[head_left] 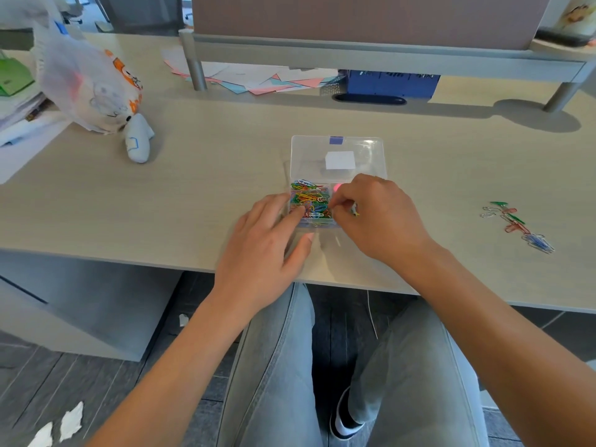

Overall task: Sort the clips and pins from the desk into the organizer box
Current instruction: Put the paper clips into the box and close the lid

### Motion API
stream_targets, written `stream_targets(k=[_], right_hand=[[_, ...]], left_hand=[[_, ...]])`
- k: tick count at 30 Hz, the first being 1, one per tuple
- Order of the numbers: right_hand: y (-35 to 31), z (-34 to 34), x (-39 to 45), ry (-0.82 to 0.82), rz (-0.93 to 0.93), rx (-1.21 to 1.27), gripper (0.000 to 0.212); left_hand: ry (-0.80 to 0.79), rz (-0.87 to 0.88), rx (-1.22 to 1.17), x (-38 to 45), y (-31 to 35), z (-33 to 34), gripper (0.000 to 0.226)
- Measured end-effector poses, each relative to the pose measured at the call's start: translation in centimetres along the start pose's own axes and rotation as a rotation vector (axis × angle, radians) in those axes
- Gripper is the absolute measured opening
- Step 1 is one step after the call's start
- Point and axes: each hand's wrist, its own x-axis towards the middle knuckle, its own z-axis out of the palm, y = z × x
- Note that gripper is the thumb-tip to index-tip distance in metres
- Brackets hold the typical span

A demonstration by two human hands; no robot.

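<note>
Right hand (375,217): curled over the right side of the organizer box (335,175); fingertips pinched narrow at the divider, seemingly on a small clip, though what is pinched cannot be told.
Left hand (267,240): laid at the box's left wall, fingers fairly straight, fingertips touching the heap of paper clips (311,201); nothing gripped.
Filled compartment: just left of the pinch, packed with coloured clips up to the rim.
Pink item (336,187): glimpsed just beyond the right knuckles; possibly a pin head.
Loose clips (516,224): well to the right of the pinch, on the desk (209,175), not yet sorted.
Lid: lying open beyond both hands.
Risk, spill: clips could be flicked over the rim if the heap is pressed or raked.
Risk, mixing: a release across the divider would land the piece in the wrong compartment.
Risk, slide: the light box may be shoved if the left hand is lifted.
</note>
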Motion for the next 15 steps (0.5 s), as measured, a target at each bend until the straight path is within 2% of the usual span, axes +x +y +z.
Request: stream_targets(k=[4, 9, 12, 15], right_hand=[[0.6, -0.1, -0.5, 0.054, 0.008, 0.030, 0.023], [3.0, -0.9, -2.2, 0.198, 0.188, 0.026, 0.030], [3.9, -1.1, -3.3, 0.163, 0.300, -0.006, 0.043], [4.0, -0.8, -3.9, 0.116, 0.339, 0.042, 0.046]], left_hand=[[-0.066, -0.029, 0.028, 0.1, 0.2, -0.3, 0.060], [-0.143, -0.131, -0.042, 0.7, 0.1, -0.2, 0.062], [-0.142, -0.165, -0.067, 1.6, -0.2, 0.3, 0.053], [-0.118, -0.203, -0.054, 2.5, -0.1, 0.8, 0.050]])
